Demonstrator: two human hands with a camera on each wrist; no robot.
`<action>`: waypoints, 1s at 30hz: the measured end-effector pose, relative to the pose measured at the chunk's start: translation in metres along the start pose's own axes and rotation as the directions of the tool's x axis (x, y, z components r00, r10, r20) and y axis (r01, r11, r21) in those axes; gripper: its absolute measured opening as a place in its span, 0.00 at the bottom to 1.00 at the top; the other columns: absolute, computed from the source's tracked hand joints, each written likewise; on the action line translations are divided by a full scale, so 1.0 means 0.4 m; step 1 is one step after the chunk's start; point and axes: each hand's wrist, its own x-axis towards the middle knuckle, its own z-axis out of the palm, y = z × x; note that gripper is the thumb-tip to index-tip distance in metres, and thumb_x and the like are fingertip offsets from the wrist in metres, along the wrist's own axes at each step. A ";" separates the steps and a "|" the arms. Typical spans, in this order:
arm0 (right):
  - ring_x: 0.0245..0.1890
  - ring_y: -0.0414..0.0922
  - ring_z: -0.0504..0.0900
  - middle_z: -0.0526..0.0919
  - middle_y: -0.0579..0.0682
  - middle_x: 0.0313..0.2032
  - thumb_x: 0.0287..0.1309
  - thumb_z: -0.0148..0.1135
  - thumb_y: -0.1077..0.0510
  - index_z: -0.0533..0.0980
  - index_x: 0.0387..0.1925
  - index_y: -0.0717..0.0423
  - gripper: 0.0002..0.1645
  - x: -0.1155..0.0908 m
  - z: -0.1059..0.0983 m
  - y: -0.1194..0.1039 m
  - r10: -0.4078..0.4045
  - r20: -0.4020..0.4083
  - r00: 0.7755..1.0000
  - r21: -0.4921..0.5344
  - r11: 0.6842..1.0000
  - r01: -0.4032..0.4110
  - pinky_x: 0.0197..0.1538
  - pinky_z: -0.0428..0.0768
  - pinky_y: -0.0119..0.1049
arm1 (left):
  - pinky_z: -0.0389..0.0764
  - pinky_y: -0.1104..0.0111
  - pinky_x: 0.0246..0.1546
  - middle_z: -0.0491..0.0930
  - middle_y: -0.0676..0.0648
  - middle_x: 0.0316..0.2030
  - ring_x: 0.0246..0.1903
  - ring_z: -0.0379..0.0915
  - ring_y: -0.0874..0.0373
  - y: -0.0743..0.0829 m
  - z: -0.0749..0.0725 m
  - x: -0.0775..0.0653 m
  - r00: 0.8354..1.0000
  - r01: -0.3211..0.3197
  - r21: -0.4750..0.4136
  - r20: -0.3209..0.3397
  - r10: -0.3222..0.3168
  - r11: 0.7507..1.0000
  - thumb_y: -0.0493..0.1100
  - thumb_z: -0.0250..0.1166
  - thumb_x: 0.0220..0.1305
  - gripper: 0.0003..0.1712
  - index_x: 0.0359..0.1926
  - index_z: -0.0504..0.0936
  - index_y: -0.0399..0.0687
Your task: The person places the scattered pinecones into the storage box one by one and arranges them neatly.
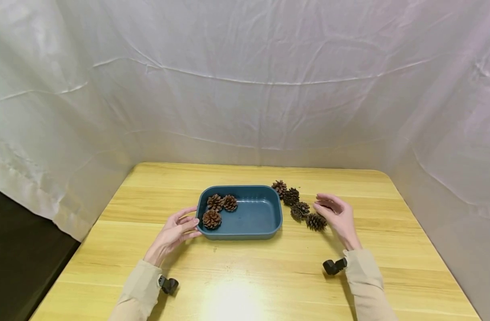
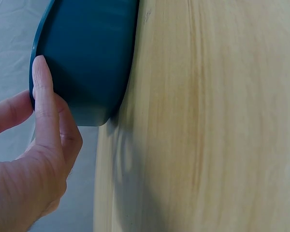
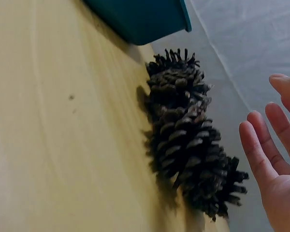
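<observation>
In the head view, a creased, pale fabric curtain (image 1: 249, 111) hangs behind a wood-grained table (image 1: 289, 276) with rounded far corners; a dark surface (image 1: 12, 249) shows at left. On the table sits a smooth blue tray (image 1: 250, 218), rectangular with rounded corners, with three scaly brown pine cones (image 1: 211, 219) at its left end. The left hand (image 1: 174, 232) grips that end. Four darker pine cones (image 1: 300, 211) lie in a slanting row between the tray and the right hand (image 1: 341, 218), whose fingers bend gently, holding nothing.

In the left wrist view, the left hand pinches the tray's thin rim.

In the right wrist view, rough, overlapping scales cover the darker pine cones; the right hand's fingers are apart from them
</observation>
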 end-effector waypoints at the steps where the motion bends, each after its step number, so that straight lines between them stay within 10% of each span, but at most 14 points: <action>1: 0.45 0.35 0.84 0.86 0.36 0.45 0.59 0.68 0.70 0.71 0.59 0.77 0.29 -0.002 -0.004 0.003 -0.002 0.003 1.000 0.003 1.000 0.002 0.52 0.84 0.21 | 0.90 0.70 0.45 0.79 0.52 0.42 0.36 0.81 0.63 0.000 0.000 0.000 1.000 0.000 0.000 0.000 0.000 1.000 0.32 0.56 0.74 0.38 0.77 0.49 0.32; 19: 0.56 0.39 0.84 0.85 0.38 0.53 0.60 0.67 0.70 0.66 0.63 0.78 0.33 -0.034 -0.044 0.042 0.038 0.188 0.981 0.006 0.999 -0.039 0.61 0.80 0.23 | 0.90 0.70 0.45 0.79 0.51 0.42 0.36 0.81 0.63 -0.002 -0.004 0.002 1.000 0.004 -0.024 0.014 -0.003 1.000 0.32 0.55 0.74 0.38 0.77 0.48 0.31; 30: 0.59 0.29 0.78 0.71 0.69 0.66 0.58 0.69 0.66 0.67 0.65 0.74 0.36 -0.047 -0.067 0.060 0.114 0.230 0.967 -0.110 0.990 -0.090 0.64 0.75 0.20 | 0.89 0.70 0.46 0.78 0.51 0.43 0.36 0.81 0.62 0.000 -0.004 0.001 1.000 0.007 -0.019 0.016 -0.006 1.000 0.32 0.55 0.74 0.38 0.77 0.48 0.31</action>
